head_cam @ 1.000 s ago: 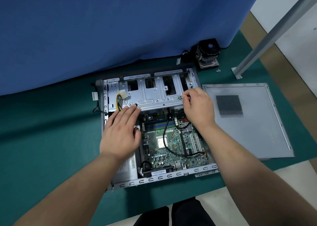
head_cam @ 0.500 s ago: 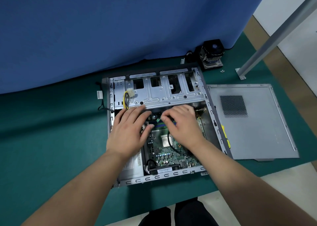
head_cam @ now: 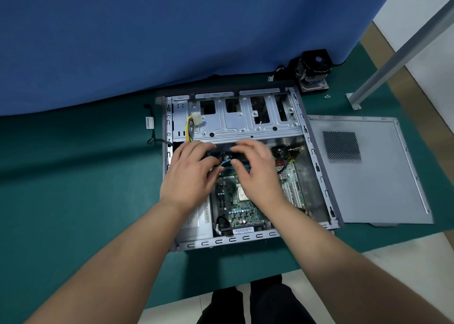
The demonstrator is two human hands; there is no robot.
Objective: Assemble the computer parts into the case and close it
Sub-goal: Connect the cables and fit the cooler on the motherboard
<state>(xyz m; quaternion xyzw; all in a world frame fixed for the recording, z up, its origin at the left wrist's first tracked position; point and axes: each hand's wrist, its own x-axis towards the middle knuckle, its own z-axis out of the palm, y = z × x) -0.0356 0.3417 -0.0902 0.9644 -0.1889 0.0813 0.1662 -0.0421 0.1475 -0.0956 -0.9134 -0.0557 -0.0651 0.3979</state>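
Note:
The open computer case [head_cam: 245, 238] lies flat on a green mat. Its green motherboard [head_cam: 235, 208] sits inside, below the silver drive cage [head_cam: 245, 124]. Both hands hover over the board's upper edge, just under the cage. My left hand [head_cam: 189, 178] rests its fingertips on a black part there. My right hand [head_cam: 255, 173] is blurred, its fingers reaching toward the cage edge. A thin blue-tipped wire [head_cam: 226, 162] shows between the two thumbs; I cannot tell whether either hand holds it. The grey side panel [head_cam: 383, 176] lies to the right of the case.
A black CPU cooler [head_cam: 314, 70] stands behind the case at the back right, with small screws [head_cam: 326, 96] beside it. A yellow cable with a white plug [head_cam: 196, 120] lies on the cage. A metal pole [head_cam: 393, 55] slants at the right. A blue curtain hangs behind.
My right hand left the cage's right end and moved left and down over the board, meeting the left hand. The left hand shifted slightly toward the middle. The camera view shifted.

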